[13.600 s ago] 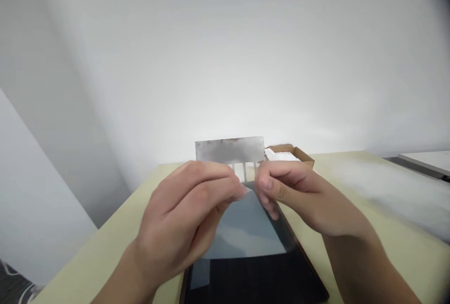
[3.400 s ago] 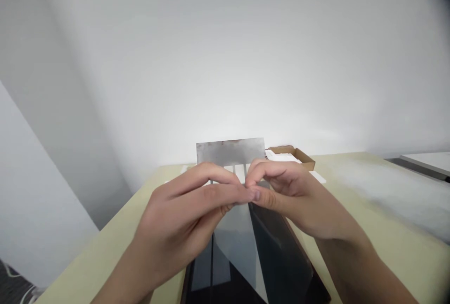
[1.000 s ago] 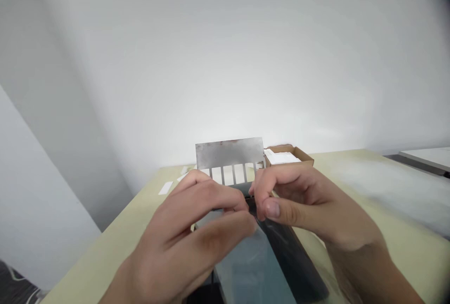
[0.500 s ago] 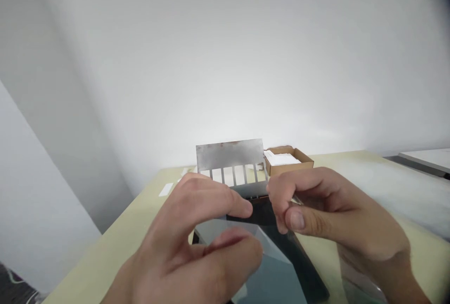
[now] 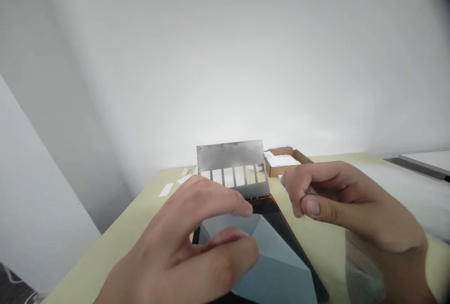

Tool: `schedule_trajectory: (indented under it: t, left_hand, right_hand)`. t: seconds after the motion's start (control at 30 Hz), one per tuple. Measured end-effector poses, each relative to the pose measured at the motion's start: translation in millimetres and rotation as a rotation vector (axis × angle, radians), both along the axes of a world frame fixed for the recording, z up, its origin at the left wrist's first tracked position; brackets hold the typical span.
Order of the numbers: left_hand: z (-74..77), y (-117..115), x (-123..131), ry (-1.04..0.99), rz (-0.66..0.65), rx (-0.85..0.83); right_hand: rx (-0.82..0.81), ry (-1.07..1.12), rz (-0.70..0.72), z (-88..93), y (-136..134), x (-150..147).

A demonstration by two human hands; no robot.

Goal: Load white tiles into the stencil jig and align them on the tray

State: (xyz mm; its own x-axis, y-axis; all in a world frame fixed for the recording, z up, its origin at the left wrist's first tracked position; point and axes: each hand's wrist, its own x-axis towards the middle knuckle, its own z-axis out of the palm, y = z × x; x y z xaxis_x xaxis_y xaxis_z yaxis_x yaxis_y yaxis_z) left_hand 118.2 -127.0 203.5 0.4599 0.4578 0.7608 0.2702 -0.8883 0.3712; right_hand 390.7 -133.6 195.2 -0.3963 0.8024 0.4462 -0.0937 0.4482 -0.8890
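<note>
My left hand (image 5: pixel 190 252) pinches a pale grey-blue glossy sheet (image 5: pixel 277 257) by its near corner, thumb below and fingers above. The sheet hangs tilted over a dark tablet (image 5: pixel 269 206) that lies on the beige table (image 5: pixel 137 224). To the right, my right hand (image 5: pixel 348 205) is closed in a pinch on a thin clear film (image 5: pixel 362 266), which trails down and toward me under that hand. The two hands are apart, about a hand's width between the fingertips.
A grey metal plate with a row of slots (image 5: pixel 230 163) stands upright just beyond the tablet. A small cardboard box (image 5: pixel 286 162) with white pieces in it sits behind, to the right. White strips (image 5: pixel 166 189) lie at the far left of the table. A white wall rises behind.
My hands, which were pinched together at one spot on the sheet, have drawn apart. The right hand has moved right with the clear film; the left hand has come nearer with the sheet.
</note>
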Motion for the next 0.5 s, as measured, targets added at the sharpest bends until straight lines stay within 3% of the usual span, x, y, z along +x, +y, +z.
schedule_trajectory:
  t: [0.3, 0.5]
  left_hand:
    - [1.2, -12.6, 0.9, -0.047, 0.056, -0.190]
    - [1.4, -24.7, 2.9, -0.051, 0.164, -0.161]
  right_hand:
    - [0.046, -0.064, -0.034, 6.6, 4.3, 7.5]
    - [0.086, -0.084, -0.077, 5.0, 7.9, 9.6]
